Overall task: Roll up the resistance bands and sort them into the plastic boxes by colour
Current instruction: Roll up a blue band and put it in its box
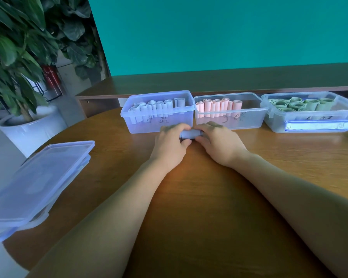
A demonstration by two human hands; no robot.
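A rolled blue-grey resistance band [190,134] lies crosswise just in front of the boxes, held at both ends. My left hand [172,144] grips its left end and my right hand [216,141] grips its right end, fingers curled over it. Behind them stand three clear plastic boxes in a row. The left box [141,125] holds several blue-grey rolls standing upright. The middle box [249,122] holds several pink rolls. The right box [275,122] holds several green rolls lying flat.
Stacked clear lids [34,183] lie at the left edge of the round wooden table [189,207]. A white pot [28,131] with a large leafy plant stands on the floor at left. A wooden counter and teal wall run behind the boxes.
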